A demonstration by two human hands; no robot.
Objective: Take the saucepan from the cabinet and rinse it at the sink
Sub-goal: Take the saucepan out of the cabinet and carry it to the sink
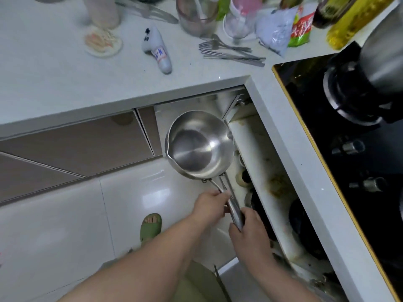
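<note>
A shiny steel saucepan (197, 144) with a pouring lip hangs level in the air in front of the open cabinet (261, 162), its empty bowl facing up. Its long metal handle runs down toward me. My left hand (209, 207) grips the handle's upper part, close to the rivets. My right hand (248, 227) grips the handle's end from the right side. The sink is out of view.
The white pull-out cabinet front stands open on the right, with dark pots (303, 221) inside. Above it lies the black gas hob (349, 118) with a steel pot (383, 55). The countertop (54, 68) carries forks, jars, bottles and packets. A green slipper (151, 227) is on the tiled floor.
</note>
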